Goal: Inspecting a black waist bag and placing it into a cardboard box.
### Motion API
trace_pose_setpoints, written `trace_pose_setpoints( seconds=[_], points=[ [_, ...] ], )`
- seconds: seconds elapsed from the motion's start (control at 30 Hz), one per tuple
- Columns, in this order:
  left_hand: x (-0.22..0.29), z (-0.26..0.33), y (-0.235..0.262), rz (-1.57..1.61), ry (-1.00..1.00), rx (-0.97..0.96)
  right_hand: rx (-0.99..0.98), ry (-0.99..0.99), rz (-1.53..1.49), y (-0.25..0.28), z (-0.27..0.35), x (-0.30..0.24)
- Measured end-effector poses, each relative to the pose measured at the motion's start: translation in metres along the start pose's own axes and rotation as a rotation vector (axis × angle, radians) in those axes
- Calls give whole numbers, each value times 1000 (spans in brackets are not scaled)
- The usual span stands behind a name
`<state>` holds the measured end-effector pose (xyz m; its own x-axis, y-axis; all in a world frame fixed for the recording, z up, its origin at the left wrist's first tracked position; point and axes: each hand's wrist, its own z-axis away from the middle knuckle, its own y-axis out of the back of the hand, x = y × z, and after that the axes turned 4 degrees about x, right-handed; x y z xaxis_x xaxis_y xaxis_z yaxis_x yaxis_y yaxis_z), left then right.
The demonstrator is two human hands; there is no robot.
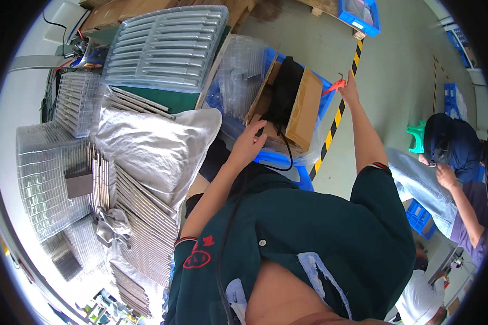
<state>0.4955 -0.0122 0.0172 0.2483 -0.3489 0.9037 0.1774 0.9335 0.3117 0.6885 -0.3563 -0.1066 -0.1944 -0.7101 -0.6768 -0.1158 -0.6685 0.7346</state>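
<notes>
My left hand [248, 143] is at the near left side of an open cardboard box [307, 111], its fingers curled round something dark that I cannot make out. Inside the box stands a black bag-like object [287, 81]. A black cable [290, 157] loops down from the box near my left hand. Out to the far right of the box, my right hand [349, 91] is closed on a red-handled tool [337, 85]. A small metal end shows above its red part; its exact kind is too small to tell.
The box sits in a blue crate [276, 158] beside clear plastic trays [243, 76]. On the left table are a large ribbed tray [162, 49], a white cloth [152, 146] and many metal rods [146, 227]. Other people [453, 146] work at right, near a green stool [416, 136].
</notes>
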Motion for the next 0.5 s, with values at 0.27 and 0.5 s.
trace_pose_setpoints(
  seconds=[0.27, 0.5],
  points=[
    [-3, 14, 1, -49, 20, -1, -295, 185, 527, 34, 7, -37],
    [1, 11, 4, 10, 55, -21, -270, 177, 556, 25, 17, -19]
  ],
)
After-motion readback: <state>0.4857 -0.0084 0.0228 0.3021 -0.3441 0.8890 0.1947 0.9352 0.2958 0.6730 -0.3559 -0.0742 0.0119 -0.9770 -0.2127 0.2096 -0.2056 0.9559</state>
